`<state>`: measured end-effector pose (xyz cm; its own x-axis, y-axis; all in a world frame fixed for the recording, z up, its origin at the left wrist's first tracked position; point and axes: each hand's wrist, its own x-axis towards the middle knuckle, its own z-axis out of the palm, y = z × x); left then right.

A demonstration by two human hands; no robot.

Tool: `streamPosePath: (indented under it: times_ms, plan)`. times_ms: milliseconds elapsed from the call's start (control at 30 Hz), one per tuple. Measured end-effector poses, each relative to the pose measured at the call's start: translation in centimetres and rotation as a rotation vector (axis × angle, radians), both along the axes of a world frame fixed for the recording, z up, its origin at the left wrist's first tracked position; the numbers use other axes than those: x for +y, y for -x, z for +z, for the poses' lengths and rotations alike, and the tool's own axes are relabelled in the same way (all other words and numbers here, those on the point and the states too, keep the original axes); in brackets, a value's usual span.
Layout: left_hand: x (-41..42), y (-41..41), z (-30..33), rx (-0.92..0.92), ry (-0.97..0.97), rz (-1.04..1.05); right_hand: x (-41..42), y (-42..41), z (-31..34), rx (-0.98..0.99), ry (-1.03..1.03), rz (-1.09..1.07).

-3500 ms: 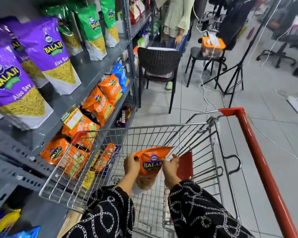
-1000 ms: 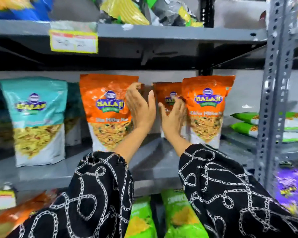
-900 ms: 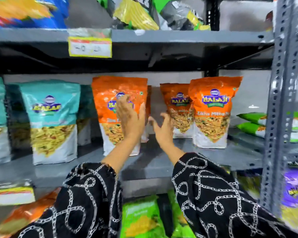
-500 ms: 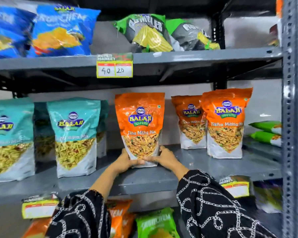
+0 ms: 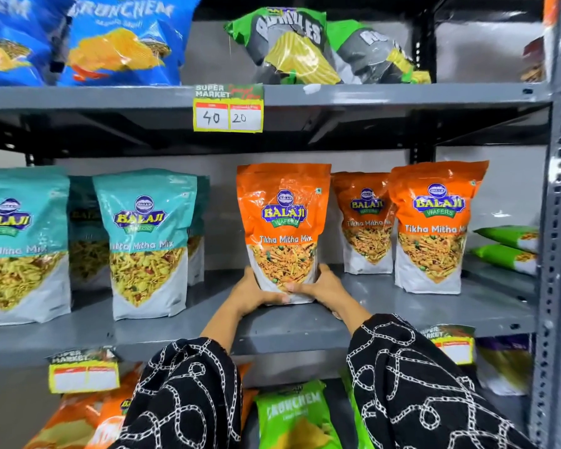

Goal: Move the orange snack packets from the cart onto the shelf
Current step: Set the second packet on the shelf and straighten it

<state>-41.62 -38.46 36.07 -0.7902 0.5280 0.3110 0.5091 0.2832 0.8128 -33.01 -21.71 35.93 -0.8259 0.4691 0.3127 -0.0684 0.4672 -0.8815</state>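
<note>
An orange Balaji snack packet (image 5: 284,218) stands upright on the grey middle shelf (image 5: 305,322). My left hand (image 5: 256,291) grips its lower left corner and my right hand (image 5: 324,286) grips its lower right corner, thumbs across the white base. Two more orange packets stand to the right: one at the back (image 5: 365,222) and one nearer the front (image 5: 434,225). The cart is out of view.
Teal Balaji packets (image 5: 146,241) stand on the same shelf to the left, green packets (image 5: 509,244) lie flat at the far right. Blue and green chip bags fill the shelf above; a yellow price tag (image 5: 228,108) hangs on its edge. A grey upright post (image 5: 557,222) bounds the right.
My hands dropped from the packets' tops to the base of the middle orange packet and closed on it; the packet stays upright in the same spot, and the view has come closer.
</note>
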Motion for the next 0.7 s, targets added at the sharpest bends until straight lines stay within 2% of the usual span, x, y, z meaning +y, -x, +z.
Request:
streamPosePath:
  times_ms: [233, 300, 367, 467, 500, 567, 633, 700]
  plan:
    - [0.2, 0.0, -0.1, -0.027, 0.020, -0.004, -0.2, -0.5, 0.1, 0.014, 0.017, 0.016]
    - [0.6, -0.5, 0.0, -0.038, -0.032, -0.025, -0.3, -0.8, 0.2, -0.004, -0.002, -0.010]
    - [1.1, -1.0, 0.3, 0.067, -0.176, 0.067, 0.1, -1.1, 0.4, -0.052, -0.018, 0.020]
    - [1.3, -2.2, 1.4, 0.350, -0.345, 0.304, 1.2, -2.6, 1.1, -0.136, -0.020, 0.067]
    - [1.8, -2.9, 1.8, 0.435, -0.389, 0.346, 2.0, -3.1, 1.3, -0.105, -0.062, 0.003]
    - [3.8, -5.2, 3.2, 0.552, -0.448, 0.367, 4.0, -4.5, 1.8, 0.095, -0.133, -0.218]
    - [7.2, -7.7, 4.3, 0.641, -0.438, 0.298, 6.0, -6.5, 2.6, 0.294, -0.127, -0.429]
    - [11.3, -10.0, 4.8, 0.701, -0.423, 0.181, 8.4, -8.0, 3.2, 0.391, -0.116, -0.607]
